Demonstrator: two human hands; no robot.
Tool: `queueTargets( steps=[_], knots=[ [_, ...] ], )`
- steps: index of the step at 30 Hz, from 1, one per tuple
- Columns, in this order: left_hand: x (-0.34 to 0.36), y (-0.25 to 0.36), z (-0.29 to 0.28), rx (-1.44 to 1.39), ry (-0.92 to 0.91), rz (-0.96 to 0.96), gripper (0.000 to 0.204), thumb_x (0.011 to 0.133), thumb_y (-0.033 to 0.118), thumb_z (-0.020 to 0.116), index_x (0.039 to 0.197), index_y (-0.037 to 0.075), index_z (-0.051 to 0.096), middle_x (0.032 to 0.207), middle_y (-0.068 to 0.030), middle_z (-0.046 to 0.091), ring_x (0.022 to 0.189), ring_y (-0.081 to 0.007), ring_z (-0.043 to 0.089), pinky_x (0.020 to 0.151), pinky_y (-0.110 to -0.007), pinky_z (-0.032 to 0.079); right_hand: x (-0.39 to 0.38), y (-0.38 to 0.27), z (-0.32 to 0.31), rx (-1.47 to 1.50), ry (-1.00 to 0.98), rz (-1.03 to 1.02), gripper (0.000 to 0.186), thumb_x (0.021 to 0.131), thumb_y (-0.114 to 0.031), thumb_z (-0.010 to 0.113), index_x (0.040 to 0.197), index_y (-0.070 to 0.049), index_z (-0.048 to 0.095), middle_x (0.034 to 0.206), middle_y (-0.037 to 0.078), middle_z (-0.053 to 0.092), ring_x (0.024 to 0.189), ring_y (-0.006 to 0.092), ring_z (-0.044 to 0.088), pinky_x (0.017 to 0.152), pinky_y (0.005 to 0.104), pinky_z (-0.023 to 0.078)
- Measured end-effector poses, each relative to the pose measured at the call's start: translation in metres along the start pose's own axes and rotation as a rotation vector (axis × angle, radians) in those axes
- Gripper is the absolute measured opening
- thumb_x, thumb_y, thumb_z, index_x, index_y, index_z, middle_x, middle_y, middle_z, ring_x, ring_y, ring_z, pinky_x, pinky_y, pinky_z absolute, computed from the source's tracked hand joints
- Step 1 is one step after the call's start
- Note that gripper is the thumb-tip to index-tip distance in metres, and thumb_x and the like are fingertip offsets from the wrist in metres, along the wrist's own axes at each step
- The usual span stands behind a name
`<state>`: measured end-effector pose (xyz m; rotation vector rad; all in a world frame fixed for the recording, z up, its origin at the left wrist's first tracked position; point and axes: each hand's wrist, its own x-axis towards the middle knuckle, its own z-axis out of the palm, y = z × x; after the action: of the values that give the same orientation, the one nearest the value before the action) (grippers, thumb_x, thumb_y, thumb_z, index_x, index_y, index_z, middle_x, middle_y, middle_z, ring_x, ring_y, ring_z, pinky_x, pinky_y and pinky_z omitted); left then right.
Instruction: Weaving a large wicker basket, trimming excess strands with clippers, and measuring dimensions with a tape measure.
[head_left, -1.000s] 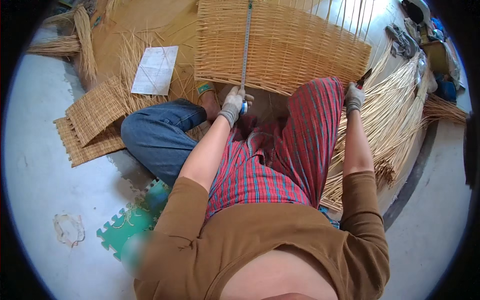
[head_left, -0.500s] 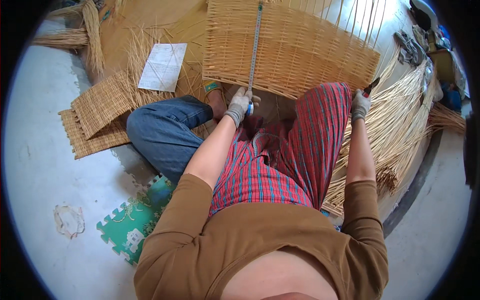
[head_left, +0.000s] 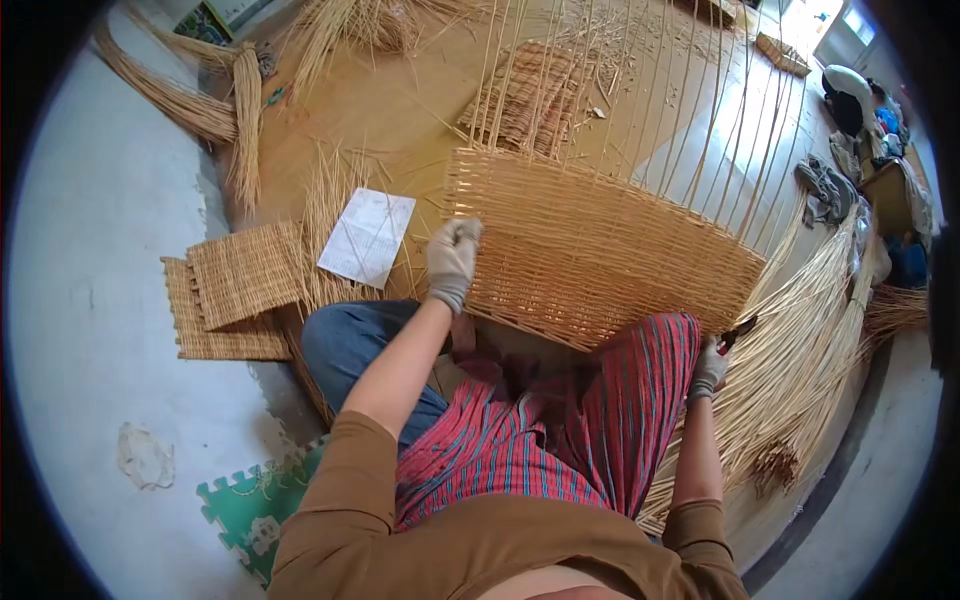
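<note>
Tan floor [head_left: 400, 120]. Left hand [head_left: 453, 262] at left edge of panel [head_left: 610, 240], grip unclear; right hand [head_left: 711, 368] closed around cutters [head_left: 738, 331]. Panel likely light, springy; hold by edges.

The wicker panel [head_left: 600, 245] before you is golden tan, in a close over-under weave. Your gloves [head_left: 452, 262] are off-white with grey cuffs; your top [head_left: 480, 540] is plain brown, the plaid cloth [head_left: 515, 460] red with teal lines. At lower left, the puzzle mat [head_left: 238, 512] is green.
</note>
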<state>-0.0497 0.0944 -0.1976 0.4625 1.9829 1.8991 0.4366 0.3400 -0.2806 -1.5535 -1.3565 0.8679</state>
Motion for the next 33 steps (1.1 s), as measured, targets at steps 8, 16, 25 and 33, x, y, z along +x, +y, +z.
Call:
queueTargets(
  steps=[8,16,25,33],
  knots=[
    [0.081,0.066,0.011,-0.17,0.009,-0.087,0.016,0.102,0.023,0.059,0.099,0.009,0.064,0.069,0.0023,0.058,0.042,-0.0032,0.04,0.035,-0.024,0.034,0.013,-0.012,0.0,0.057,0.015,0.136,0.033,0.089,-0.01,0.066,0.121,-0.007,0.057,0.078,0.002,0.062,0.059,0.015,0.057,0.052,0.0309,0.047],
    [-0.055,0.081,0.067,-0.013,-0.781,0.314,0.068,0.093,0.039,0.07,0.147,0.011,0.041,0.122,-0.0095,0.057,0.076,-0.0066,0.057,0.064,-0.025,0.053,-0.091,-0.195,0.026,-0.001,-0.243,-0.246,0.014,0.096,-0.012,0.063,0.108,-0.007,0.066,0.075,-0.002,0.057,0.06,0.0078,0.053,0.053,0.0247,0.044],
    [-0.085,0.081,0.024,0.025,-0.919,0.294,0.088,0.091,0.053,0.067,0.153,0.002,0.031,0.129,-0.0135,0.052,0.118,-0.0222,0.052,0.104,-0.036,0.042,-0.211,-0.261,0.128,0.047,-1.143,0.272,0.015,0.093,-0.019,0.061,0.102,-0.006,0.063,0.07,-0.001,0.059,0.055,0.0099,0.054,0.05,0.027,0.043],
    [-0.095,0.044,-0.015,-0.178,-0.888,0.231,0.086,0.093,0.06,0.058,0.155,0.007,0.029,0.117,-0.0066,0.058,0.101,-0.0169,0.058,0.094,-0.032,0.047,-0.194,-0.296,0.14,-0.044,-1.154,0.201,0.009,0.093,-0.013,0.062,0.098,-0.006,0.06,0.066,0.003,0.06,0.05,0.0133,0.057,0.045,0.0276,0.044]
  ],
)
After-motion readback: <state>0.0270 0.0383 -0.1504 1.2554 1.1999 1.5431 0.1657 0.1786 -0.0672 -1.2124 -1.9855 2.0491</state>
